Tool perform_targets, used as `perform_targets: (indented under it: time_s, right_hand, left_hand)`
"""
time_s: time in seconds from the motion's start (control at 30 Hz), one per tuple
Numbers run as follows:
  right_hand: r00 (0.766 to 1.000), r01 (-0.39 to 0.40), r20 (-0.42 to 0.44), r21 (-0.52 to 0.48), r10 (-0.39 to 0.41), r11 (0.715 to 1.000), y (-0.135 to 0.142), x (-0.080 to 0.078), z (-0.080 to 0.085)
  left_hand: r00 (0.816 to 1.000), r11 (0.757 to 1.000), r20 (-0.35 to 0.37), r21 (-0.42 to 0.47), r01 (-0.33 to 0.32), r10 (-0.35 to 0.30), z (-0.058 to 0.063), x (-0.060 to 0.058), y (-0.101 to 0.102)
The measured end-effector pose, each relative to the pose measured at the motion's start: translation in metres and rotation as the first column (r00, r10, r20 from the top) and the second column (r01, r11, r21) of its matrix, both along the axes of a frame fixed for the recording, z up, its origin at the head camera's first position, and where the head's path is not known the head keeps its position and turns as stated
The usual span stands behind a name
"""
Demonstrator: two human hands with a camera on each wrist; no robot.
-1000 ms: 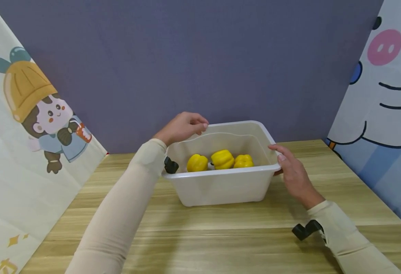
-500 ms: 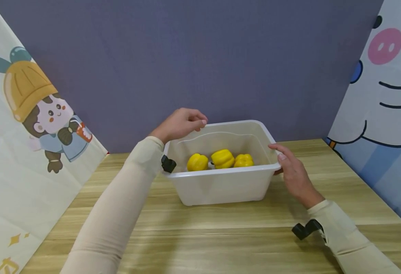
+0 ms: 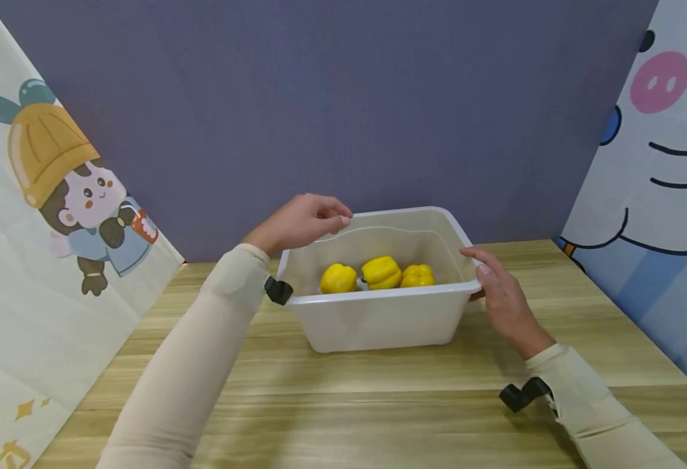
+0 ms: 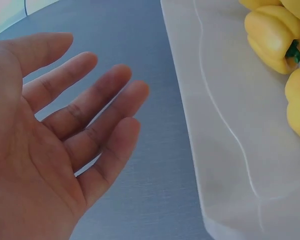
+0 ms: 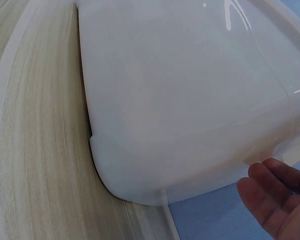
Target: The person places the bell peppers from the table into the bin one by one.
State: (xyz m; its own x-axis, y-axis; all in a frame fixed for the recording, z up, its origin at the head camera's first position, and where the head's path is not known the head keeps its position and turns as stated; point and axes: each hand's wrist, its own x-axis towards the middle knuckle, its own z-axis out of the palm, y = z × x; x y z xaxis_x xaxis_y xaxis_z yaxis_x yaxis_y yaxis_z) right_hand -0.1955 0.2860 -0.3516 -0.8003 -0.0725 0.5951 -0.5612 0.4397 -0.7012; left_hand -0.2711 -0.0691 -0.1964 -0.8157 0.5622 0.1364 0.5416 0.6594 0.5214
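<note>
A white plastic tub [image 3: 379, 322] stands on the wooden table. Inside it lie 3 yellow bell peppers: the left one [image 3: 339, 279], the middle one [image 3: 381, 272] and the right one [image 3: 418, 275]. My left hand [image 3: 305, 221] hovers by the tub's back left corner, holding nothing. In the left wrist view the left hand [image 4: 75, 120] has its fingers spread and slightly bent, apart from the tub's wall [image 4: 225, 150]. My right hand [image 3: 506, 303] grips the tub's right rim. In the right wrist view several fingers of the right hand [image 5: 282, 200] lie against the tub's outer side [image 5: 180, 100].
A dark blue-grey partition [image 3: 343, 117] rises right behind the tub. Cartoon-printed white sheets stand at the left [image 3: 27, 293] and the right [image 3: 672, 195]. Wooden tabletop [image 3: 343, 410] extends in front of the tub. A black clip [image 3: 279, 290] sits at the left wrist, near the rim.
My left hand has drifted a little to the left, and its sleeve and black clip have shifted off the tub's left rim. The right hand, tub and peppers have stayed in place.
</note>
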Motion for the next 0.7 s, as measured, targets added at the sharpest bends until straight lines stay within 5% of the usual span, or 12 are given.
perform_targets:
  time_s: [0.7]
  right_hand:
    - [1.0, 0.0, -0.008, -0.002, 0.0, 1.0, -0.002, 0.0, -0.001]
  left_hand:
    - [0.998, 1.0, -0.062, 0.018, -0.005, 0.006, -0.01, 0.025, -0.027]
